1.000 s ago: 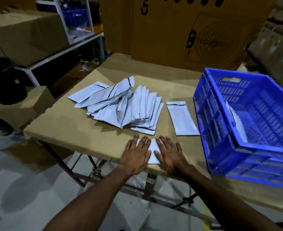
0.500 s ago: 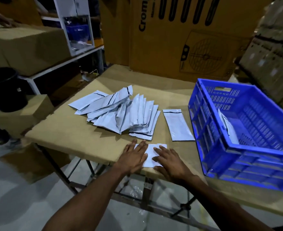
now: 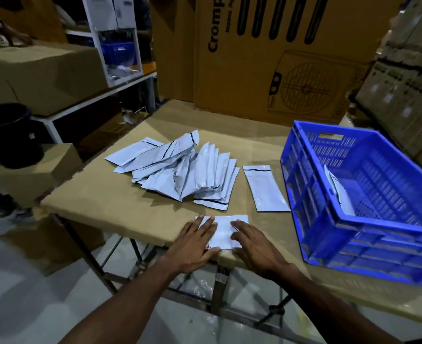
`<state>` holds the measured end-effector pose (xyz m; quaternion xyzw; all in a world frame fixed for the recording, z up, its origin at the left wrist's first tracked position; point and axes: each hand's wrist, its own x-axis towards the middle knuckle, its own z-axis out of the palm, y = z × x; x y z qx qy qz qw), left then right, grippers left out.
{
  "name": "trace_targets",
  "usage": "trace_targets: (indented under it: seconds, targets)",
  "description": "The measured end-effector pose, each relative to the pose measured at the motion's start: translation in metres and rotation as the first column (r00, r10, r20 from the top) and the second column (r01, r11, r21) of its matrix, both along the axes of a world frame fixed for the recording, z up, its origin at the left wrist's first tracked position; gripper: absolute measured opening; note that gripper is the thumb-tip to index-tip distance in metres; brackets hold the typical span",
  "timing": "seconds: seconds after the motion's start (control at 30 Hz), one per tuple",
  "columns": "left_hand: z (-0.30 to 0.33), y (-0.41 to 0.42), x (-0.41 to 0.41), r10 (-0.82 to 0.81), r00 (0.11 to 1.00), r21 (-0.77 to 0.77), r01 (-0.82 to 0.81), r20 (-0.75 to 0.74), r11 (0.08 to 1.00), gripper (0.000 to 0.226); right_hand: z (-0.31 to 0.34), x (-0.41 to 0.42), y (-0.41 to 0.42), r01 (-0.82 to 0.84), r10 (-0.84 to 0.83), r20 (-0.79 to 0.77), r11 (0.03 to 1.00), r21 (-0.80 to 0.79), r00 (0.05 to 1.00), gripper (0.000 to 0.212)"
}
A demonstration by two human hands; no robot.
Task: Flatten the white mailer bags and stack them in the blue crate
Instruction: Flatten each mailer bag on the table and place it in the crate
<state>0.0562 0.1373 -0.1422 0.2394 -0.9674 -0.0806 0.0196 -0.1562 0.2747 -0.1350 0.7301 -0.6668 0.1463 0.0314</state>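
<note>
Both hands have slid apart since a moment ago, baring more of the bag [image 3: 221, 232] between them. From the head view, the left hand [image 3: 194, 244] lies flat with fingers spread on the bag's left end, and the right hand [image 3: 253, 244] lies flat, open, on its right end, at the desk's [image 3: 100, 194] near edge. Behind them sits a loose pile [image 3: 180, 170] of bags, one single bag [image 3: 265, 188] just right of it. At the right stands the crate [image 3: 329, 234], a bag leaning inside against its wall.

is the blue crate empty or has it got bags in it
Not empty: a white mailer bag leans against the blue crate's left inner wall.
</note>
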Motion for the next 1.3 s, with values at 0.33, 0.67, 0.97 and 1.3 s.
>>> trace_targets:
  seconds: [0.33, 0.67, 0.97, 1.3]
  targets:
    - [0.015, -0.004, -0.006, 0.013, 0.994, 0.057, -0.019, 0.106, 0.998, 0.082, 0.011, -0.019, -0.022, -0.035, 0.050, -0.031, 0.929, 0.368, 0.998, 0.071]
    - [0.024, -0.007, -0.007, -0.050, 0.984, 0.005, 0.050, 0.174, 0.999, 0.082, 0.019, -0.011, -0.027, -0.047, 0.040, 0.027, 0.914, 0.402, 0.999, 0.082]
    - [0.026, 0.000, -0.008, -0.004, 0.997, 0.004, 0.003, 0.077, 1.000, 0.078, 0.023, 0.004, -0.016, 0.056, -0.034, -0.095, 0.969, 0.240, 0.995, 0.062]
    - [0.020, -0.013, -0.011, 0.066, 0.997, 0.040, -0.065, -0.026, 0.997, 0.067, 0.028, 0.011, 0.004, -0.116, 0.144, -0.258, 0.986, 0.120, 0.955, 0.063]
